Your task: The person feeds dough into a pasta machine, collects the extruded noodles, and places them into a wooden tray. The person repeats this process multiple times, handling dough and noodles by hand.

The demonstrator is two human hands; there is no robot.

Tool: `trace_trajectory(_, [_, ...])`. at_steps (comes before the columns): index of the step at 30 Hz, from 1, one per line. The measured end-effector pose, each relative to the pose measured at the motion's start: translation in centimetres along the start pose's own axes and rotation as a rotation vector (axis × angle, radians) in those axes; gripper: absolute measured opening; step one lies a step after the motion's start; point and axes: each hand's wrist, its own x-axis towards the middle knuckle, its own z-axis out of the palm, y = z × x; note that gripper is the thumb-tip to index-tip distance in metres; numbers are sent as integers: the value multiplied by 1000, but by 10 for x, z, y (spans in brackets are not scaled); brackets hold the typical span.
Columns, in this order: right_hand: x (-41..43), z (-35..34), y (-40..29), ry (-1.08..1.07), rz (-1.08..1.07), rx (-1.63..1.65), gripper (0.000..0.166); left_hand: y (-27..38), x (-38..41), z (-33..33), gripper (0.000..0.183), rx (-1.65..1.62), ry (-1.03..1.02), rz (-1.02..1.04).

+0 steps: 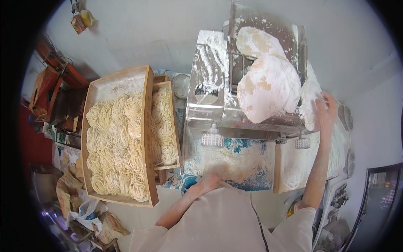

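Folded, heavily floured dough sheets (267, 85) lie on top of a metal noodle-making machine (206, 115). My right hand (327, 105) is at the machine's right side, its fingers on a flour-covered piece (311, 97) that hangs there; whether they grip it I cannot tell. My left hand (209, 182) is low in front of my body, above the near edge of the blue floury work surface (239, 182). It looks curled, but its fingers are blurred and partly hidden. White textured knobs (212, 140) stick out from the machine's front.
Left of the machine, a large wooden tray (151, 132) holds bundles of fresh noodles (116, 148), overlapping a smaller noodle tray (174, 126). A wooden-edged board (277, 167) with flour is at right. Paper and plastic bags (67, 192) lie at lower left.
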Motion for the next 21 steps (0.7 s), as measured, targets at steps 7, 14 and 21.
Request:
trace_trajectory(7, [79,84,-61,-221,-127,380,47,-2,-1,13,29,-61,63,78])
trace_trajectory(14, [118,124,-86,-564,-254,92,50,-24,-10,16,30,-91,75,5])
trace_trajectory(21, [83,110,-102,-344,-427,49,40,-34,-7,16,30,-60,50,0])
